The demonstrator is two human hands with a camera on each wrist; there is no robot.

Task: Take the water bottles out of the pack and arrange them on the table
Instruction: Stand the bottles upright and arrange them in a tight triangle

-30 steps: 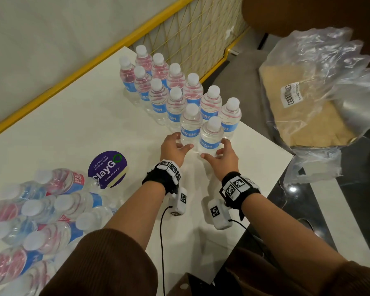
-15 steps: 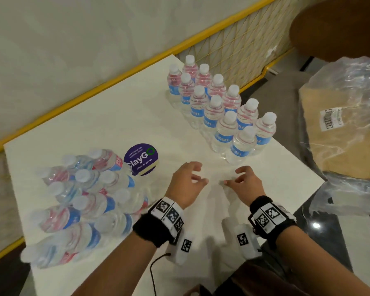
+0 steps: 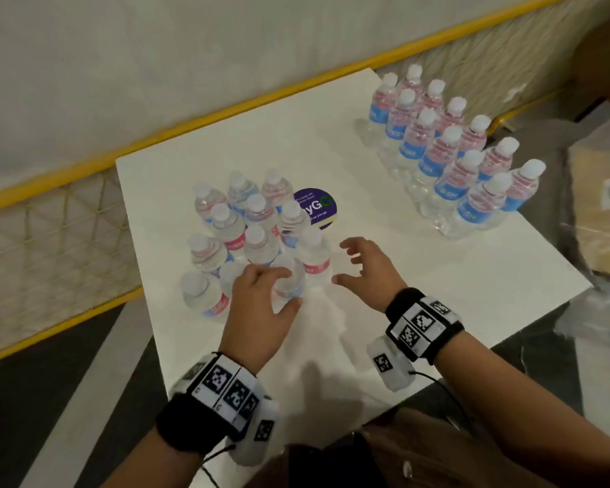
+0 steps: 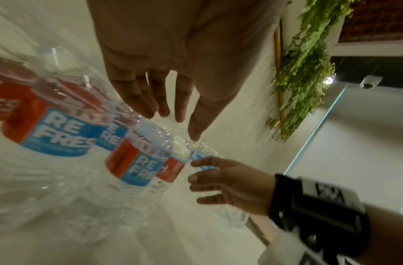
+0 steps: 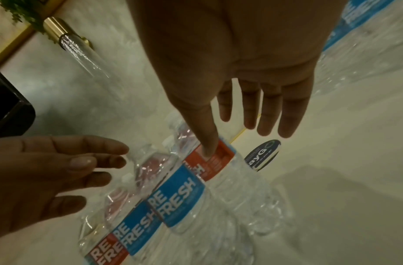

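Several water bottles with blue and red labels stand close together as the pack (image 3: 247, 237) on the left of the white table (image 3: 437, 276). Several more bottles (image 3: 451, 153) stand in two neat rows at the far right. My left hand (image 3: 286, 288) reaches over the pack's nearest bottle (image 3: 291, 278), its fingers spread around the top but not closed. The left wrist view shows those fingers (image 4: 150, 111) straight above the caps. My right hand (image 3: 346, 262) hovers open just right of the pack, its thumb near a red label (image 5: 215, 156).
A round purple sticker (image 3: 319, 207) lies on the table behind the pack. A clear plastic bag with brown cardboard (image 3: 599, 206) sits off the table's right edge. A yellow-railed mesh fence (image 3: 50, 223) runs along the left and back.
Both hands let go of the two front bottles in the rows and moved left across the table to the pack. The view swung left with them.
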